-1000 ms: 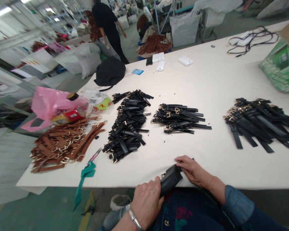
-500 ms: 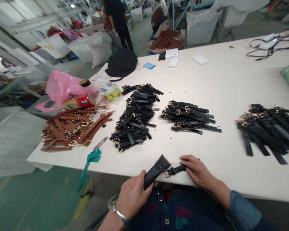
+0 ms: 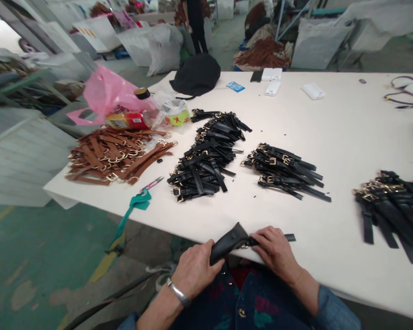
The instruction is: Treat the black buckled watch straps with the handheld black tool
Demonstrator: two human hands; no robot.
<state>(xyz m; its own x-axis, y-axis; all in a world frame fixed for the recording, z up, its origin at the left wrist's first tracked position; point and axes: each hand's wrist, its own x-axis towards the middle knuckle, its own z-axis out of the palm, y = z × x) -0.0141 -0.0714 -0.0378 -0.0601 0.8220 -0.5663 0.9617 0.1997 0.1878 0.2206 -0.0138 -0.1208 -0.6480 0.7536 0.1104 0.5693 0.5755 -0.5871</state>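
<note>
My left hand [image 3: 197, 268] is closed around a wide black leather piece [image 3: 230, 241] with a flared end and a small stud, held tilted at the table's front edge. Beside it, my right hand [image 3: 276, 251] has its fingers closed on a short black buckle strap [image 3: 290, 237]. The strap's flat tail sticks out to the right of that hand. Its gold buckle is mostly hidden, close by the flared end of the leather piece; whether they touch I cannot tell. A pile of black buckle straps [image 3: 285, 169] lies beyond my hands.
More black straps form a long heap [image 3: 206, 160] and a right-hand pile [image 3: 395, 201]. Brown straps [image 3: 106, 153] lie left, near pink-handled snips [image 3: 152, 183] with teal cloth [image 3: 137, 201]. A pink bag [image 3: 106, 94] and black cap [image 3: 198, 75] sit behind. A person [image 3: 195, 25] stands farther off.
My right hand has slid left along the strap toward its buckle, so the tail now shows. The leather piece and the strap's buckle end are closer together. The camera view has turned.
</note>
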